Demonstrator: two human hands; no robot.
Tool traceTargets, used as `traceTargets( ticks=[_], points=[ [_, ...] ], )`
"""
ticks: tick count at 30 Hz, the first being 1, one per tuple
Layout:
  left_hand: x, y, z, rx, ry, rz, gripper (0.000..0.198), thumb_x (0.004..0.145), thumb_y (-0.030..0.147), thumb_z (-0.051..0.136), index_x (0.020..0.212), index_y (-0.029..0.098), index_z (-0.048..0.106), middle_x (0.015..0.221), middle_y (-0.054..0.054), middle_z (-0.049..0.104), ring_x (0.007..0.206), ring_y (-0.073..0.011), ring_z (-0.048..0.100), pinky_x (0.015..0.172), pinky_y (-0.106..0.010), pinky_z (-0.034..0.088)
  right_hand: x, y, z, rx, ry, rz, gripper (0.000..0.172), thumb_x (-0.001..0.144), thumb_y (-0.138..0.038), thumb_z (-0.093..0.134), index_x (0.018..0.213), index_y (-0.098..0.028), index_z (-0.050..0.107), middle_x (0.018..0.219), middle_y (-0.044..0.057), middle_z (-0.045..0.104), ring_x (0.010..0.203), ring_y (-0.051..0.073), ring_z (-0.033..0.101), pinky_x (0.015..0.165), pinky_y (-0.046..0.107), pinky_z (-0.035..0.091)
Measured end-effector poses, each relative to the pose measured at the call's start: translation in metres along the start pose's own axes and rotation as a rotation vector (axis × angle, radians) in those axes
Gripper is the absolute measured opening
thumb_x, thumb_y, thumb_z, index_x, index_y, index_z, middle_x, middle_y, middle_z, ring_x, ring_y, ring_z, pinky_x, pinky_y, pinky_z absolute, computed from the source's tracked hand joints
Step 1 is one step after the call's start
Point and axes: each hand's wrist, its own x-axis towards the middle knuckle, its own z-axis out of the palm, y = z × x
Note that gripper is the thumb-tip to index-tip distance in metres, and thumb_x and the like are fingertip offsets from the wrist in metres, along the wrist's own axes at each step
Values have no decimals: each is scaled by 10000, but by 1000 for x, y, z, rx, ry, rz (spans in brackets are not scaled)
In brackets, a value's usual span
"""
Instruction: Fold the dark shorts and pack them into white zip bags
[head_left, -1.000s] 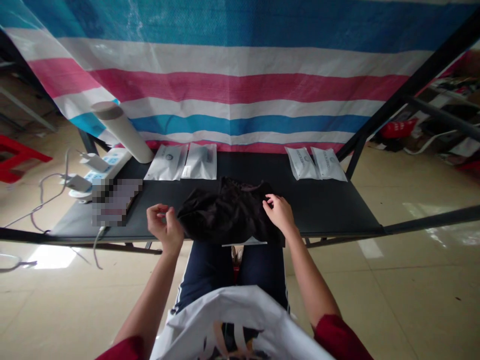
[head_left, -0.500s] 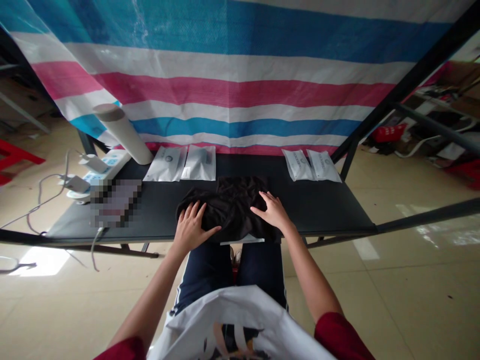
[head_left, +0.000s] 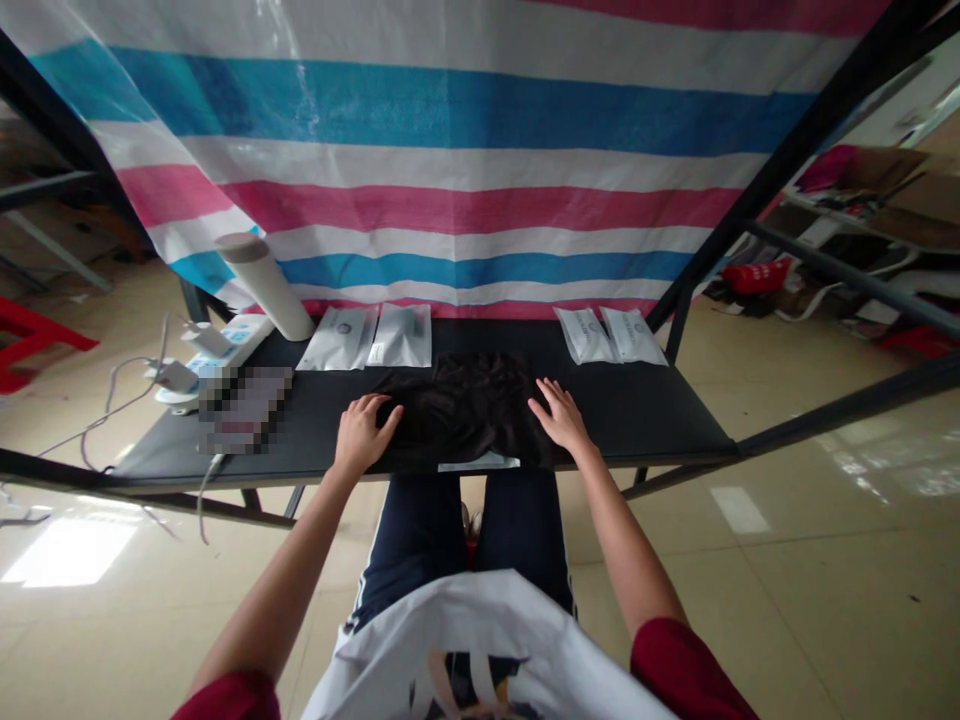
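**Black cloth [head_left: 457,410] being held down flat, no grip on it**

Quick rundown, folks. A blue, white and pink striped tarp [head_left: 480,170] is being used as the backdrop behind the black cloth, and the cloth is being laid out mid-way along a black-topped table [head_left: 660,420], close to its near edge. Left of the cloth, a pale tube [head_left: 264,285] is being leaned at a tilt, with a white power strip [head_left: 225,350] and a pixelated patch [head_left: 244,410] nearer by. Behind the cloth, two white packets [head_left: 335,338] are being kept side by side with a second one [head_left: 401,335], and two more [head_left: 583,336] [head_left: 632,336] are sitting behind it and to the right.

As for progress, the cloth is lying wrinkled but mostly spread out, and its folds can't really be made out in the dark fabric. None of the packets is being handled, and whether they're sealed can't be told.

The left hand [head_left: 365,435] is being rested open on the cloth's left edge, and the right hand [head_left: 561,420] is being held open at its right edge. Nothing is being clenched or grasped by either one.
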Motion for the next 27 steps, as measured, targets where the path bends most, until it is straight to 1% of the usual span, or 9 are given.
traceTargets(
  ticks=[3, 6, 8, 10, 12, 14, 16, 18, 27],
  points=[
    [4, -25, -2, 56, 58, -67, 515, 903, 548, 450, 1222, 171, 596, 1210, -144, 615, 1123, -322, 555, 946, -437, 443, -12, 38, -15, -150, 13, 129, 656, 971, -596, 302, 1492, -209, 395, 1583, 89, 317, 1482, 293, 221, 1180, 510, 219],
    [3, -43, 1, 103, 61, -132, 592, 884, 563, 471, 1293, 141, 545, 1243, -178, 586, 1166, -345, 528, 966, -460, 438, -28, 83, -36, -285, -11, 302, 644, 972, -608, 266, 1508, -265, 366, 1604, 61, 273, 1487, 311, 192, 1168, 539, 218],
    [0, -48, 4, 109, 58, -145, 600, 910, 560, 425, 1320, 135, 528, 1292, -181, 570, 1220, -344, 507, 1000, -463, 425, -38, 114, -52, -342, -12, 451, 661, 962, -636, 243, 1522, -295, 330, 1619, 51, 235, 1488, 324, 175, 1166, 564, 196],
    [-3, -47, 6, 115, 45, -150, 610, 932, 553, 384, 1352, 128, 509, 1373, -182, 533, 1300, -347, 459, 1056, -476, 387, -46, 143, -66, -359, 16, 604, 689, 953, -652, 211, 1534, -292, 301, 1627, 56, 208, 1487, 335, 169, 1163, 583, 181],
    [-5, -44, 8, 130, 20, -170, 644, 936, 559, 369, 1386, 113, 487, 1452, -188, 475, 1377, -360, 385, 1109, -501, 332, -51, 167, -77, -357, 46, 717, 722, 945, -657, 184, 1544, -265, 277, 1627, 76, 201, 1486, 342, 163, 1161, 592, 173],
    [-5, -42, 9, 141, -13, -192, 676, 934, 572, 365, 1414, 105, 465, 1503, -186, 422, 1421, -367, 325, 1138, -518, 291, -51, 183, -83, -353, 73, 791, 761, 937, -657, 172, 1552, -218, 255, 1624, 106, 199, 1487, 341, 155, 1161, 595, 163],
    [-5, -42, 10, 146, -37, -200, 698, 930, 583, 364, 1435, 108, 447, 1526, -178, 395, 1438, -366, 301, 1147, -522, 280, -49, 193, -85, -354, 98, 836, 791, 930, -657, 177, 1556, -178, 239, 1622, 131, 196, 1486, 340, 154, 1161, 594, 158],
    [-5, -42, 10, 155, -46, -199, 712, 925, 593, 362, 1444, 111, 438, 1535, -173, 382, 1443, -365, 294, 1148, -524, 280, -47, 197, -84, -356, 118, 859, 804, 925, -660, 185, 1556, -165, 235, 1622, 137, 192, 1484, 339, 160, 1161, 591, 159],
    [-5, -41, 7, 170, -12, -168, 708, 920, 605, 350, 1409, 107, 474, 1504, -183, 425, 1423, -374, 330, 1131, -525, 309, -47, 198, -81, -354, 143, 860, 806, 911, -676, 210, 1553, -190, 251, 1621, 111, 210, 1480, 336, 173, 1164, 580, 154]
  ],
)
